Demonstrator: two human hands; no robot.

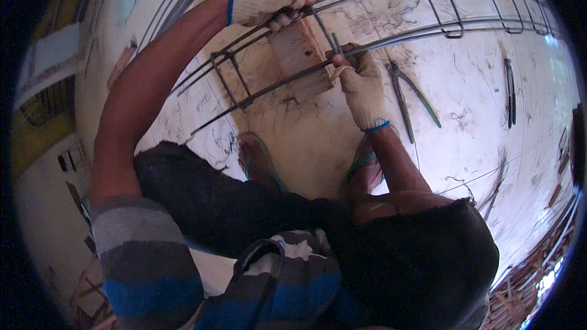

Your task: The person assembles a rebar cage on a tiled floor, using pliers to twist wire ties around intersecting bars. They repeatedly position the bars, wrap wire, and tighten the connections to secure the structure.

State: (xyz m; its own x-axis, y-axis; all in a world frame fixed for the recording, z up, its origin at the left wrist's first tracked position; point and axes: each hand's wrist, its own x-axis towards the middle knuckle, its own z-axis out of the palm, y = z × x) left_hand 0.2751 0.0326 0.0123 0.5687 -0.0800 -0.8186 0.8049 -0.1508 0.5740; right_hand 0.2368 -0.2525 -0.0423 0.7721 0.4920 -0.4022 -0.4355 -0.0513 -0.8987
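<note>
A long cage of steel bars (391, 40) with square stirrups (449, 9) stretches from the left across to the far right. Both my hands wear cream knitted gloves with blue cuffs and bare fingertips. On the far bars, my left hand (269, 7) is closed at the upper corner of a stirrup (321, 27). That stirrup's lower corner, by the near bar, is in the grip of my right hand (362, 82), thumb up; its other fingers are partly hidden. Below the cage, between my hands, lies a stained wooden block (299, 49).
Green-handled pincers (416, 91) lie open right of my right hand. Another long-handled tool (509, 95) rests farther right. Scraps of wire (400, 9) litter the pale floor. More bars (183, 0) lie at the far left. My sandalled feet (260, 162) are below the cage.
</note>
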